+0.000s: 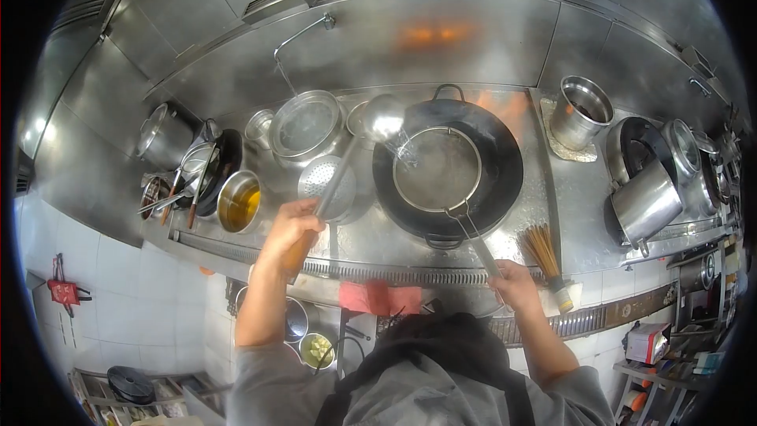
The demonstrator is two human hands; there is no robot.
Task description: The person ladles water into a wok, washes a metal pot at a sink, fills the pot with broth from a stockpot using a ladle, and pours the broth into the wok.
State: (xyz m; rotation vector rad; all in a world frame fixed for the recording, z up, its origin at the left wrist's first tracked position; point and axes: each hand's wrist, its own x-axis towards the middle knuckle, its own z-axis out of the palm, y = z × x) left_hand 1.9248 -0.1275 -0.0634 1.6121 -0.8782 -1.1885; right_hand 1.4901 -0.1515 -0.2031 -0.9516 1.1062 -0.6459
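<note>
My left hand (293,230) is wrapped round the handle of a metal ladle (384,117), whose bowl is raised at the left rim of a black wok (505,166). Liquid spills from the ladle's right side toward the wok. In my right hand (516,284) is the handle of a round mesh strainer (438,170), which lies over the middle of the wok. Flames show behind the wok's right rim. Whatever is under the mesh is hard to make out.
Left of the wok are a perforated ladle (327,187), a water pot (307,124) and a pot of yellow liquid (239,201). A bamboo brush (542,256) lies right of the strainer handle. Farther right stand a steel pot (581,113) and a tilted pot (646,201). A red cloth (380,297) lies at the front edge.
</note>
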